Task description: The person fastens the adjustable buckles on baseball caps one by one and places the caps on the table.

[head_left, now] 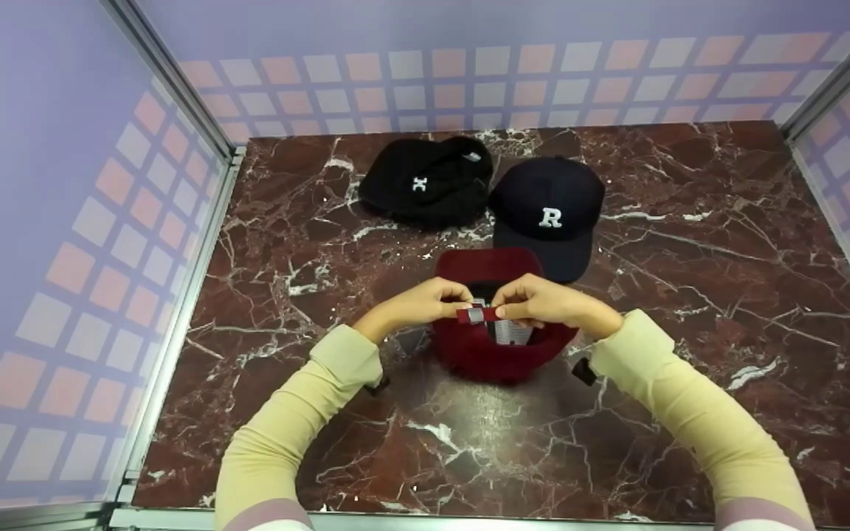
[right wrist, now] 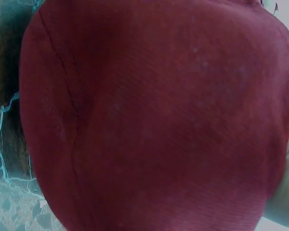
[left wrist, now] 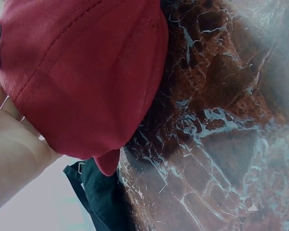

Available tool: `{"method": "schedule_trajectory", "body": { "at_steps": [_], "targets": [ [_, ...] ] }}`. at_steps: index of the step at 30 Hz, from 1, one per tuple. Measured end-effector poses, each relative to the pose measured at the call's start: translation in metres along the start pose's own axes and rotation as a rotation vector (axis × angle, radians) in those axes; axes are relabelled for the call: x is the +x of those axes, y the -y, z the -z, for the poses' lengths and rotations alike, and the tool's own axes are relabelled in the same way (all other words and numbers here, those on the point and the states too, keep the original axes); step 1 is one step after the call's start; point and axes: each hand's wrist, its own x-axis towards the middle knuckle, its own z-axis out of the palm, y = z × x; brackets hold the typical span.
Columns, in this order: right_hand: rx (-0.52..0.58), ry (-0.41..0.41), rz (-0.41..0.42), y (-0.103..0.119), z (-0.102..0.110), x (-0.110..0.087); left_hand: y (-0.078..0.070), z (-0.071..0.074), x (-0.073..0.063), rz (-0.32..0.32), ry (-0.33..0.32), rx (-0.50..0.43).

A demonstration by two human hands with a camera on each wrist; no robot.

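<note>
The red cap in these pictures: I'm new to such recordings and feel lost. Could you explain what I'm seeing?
There is no robot here: a person works with a bare left hand and right hand. The wide picture comes from a camera worn on the head, looking forward and down. The two close-ups come from cameras worn on the wrists, so the red cap fills much of each. On the marbled table, beyond the hands, lie a black cap and a dark cap with a white R. Both hands pinch the red cap's strap, close to its silver-coloured buckle.
</note>
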Motion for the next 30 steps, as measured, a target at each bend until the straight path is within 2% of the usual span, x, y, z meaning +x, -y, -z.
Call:
{"method": "schedule_trajectory", "body": {
  "at_steps": [6, 12, 20, 22, 27, 30],
  "targets": [
    [-0.03, 0.015, -0.011, 0.0, 0.009, -0.008, 0.002, 0.004, -0.002, -0.019, 0.001, 0.006],
    [-0.108, 0.068, 0.02, -0.002, 0.015, -0.013, 0.003, 0.006, -0.003, -0.019, 0.011, 0.018],
    [-0.043, 0.066, 0.049, -0.005, 0.012, -0.01, 0.001, 0.005, 0.0, -0.013, 0.015, 0.025],
    [-0.032, 0.061, 0.051, -0.006, 0.011, -0.008, -0.004, 0.005, -0.001, -0.003, 0.015, 0.024],
    [-0.016, 0.044, 0.025, -0.004, 0.008, -0.006, -0.007, 0.004, 0.002, 0.008, 0.022, 0.032],
    [-0.01, 0.037, 0.007, -0.002, 0.007, -0.006, -0.004, 0.002, 0.006, 0.018, 0.024, 0.029]
  ]
}}
